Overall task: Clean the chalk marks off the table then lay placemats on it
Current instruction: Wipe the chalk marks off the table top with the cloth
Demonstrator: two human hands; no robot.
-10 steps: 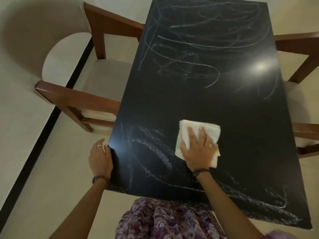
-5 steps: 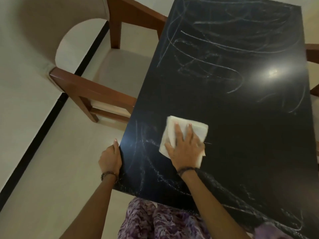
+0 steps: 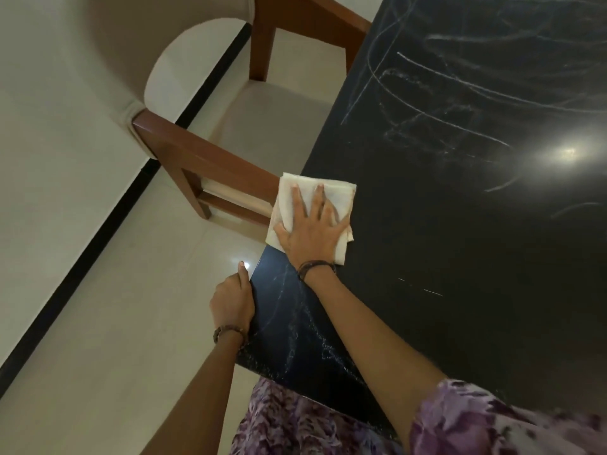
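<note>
The black table (image 3: 460,257) fills the right of the head view. White chalk marks (image 3: 437,103) scrawl across its far half, and fainter ones (image 3: 295,326) streak the near left corner. My right hand (image 3: 312,234) presses flat, fingers spread, on a folded white cloth (image 3: 338,195) that overhangs the table's left edge. My left hand (image 3: 231,300) grips the same edge nearer to me, thumb up along it. No placemats are in view.
A wooden armchair (image 3: 210,159) with a beige seat and back stands tucked against the table's left side. Pale tiled floor with a black strip (image 3: 108,224) lies to the left. My purple patterned clothing (image 3: 312,425) touches the near edge.
My right hand has slid the cloth leftward to the table's left edge, and chalk in the middle near area is wiped away. The view has shifted left. My left hand kept its hold.
</note>
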